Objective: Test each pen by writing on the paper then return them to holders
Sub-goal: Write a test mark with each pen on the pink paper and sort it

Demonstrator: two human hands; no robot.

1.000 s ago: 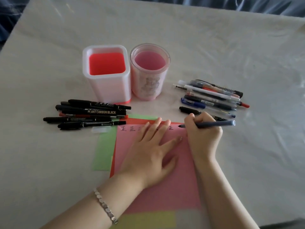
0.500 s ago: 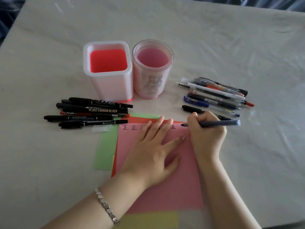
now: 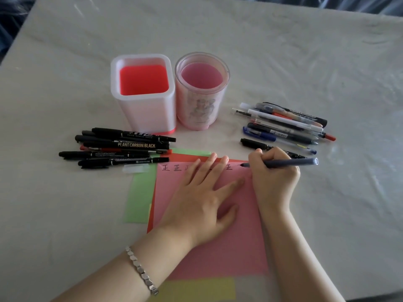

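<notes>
at the top edge of the pink paper (image 3: 218, 247), the right hand (image 3: 275, 173) grips a blue pen (image 3: 290, 162), while the left hand (image 3: 196, 205) lies flat, fingers (image 3: 233, 186) spread, pinning it; any slip could smear the written marks (image 3: 177, 168).

From where I stand, the person wears a bracelet (image 3: 141, 269) on the left wrist: a slim, silver-coloured metal band made of small flat hexagonal links joined end to end in a single row, the facets catching the light where the band curves over the arm. The left forearm (image 3: 102, 280) and the right forearm (image 3: 298, 253) are both bare from the wrist back to the lower edge of the view. The left hand (image 3: 196, 203) and the right hand (image 3: 274, 179) are bare too, with slender fingers, and the nails that show on the left hand are cut short.
</notes>
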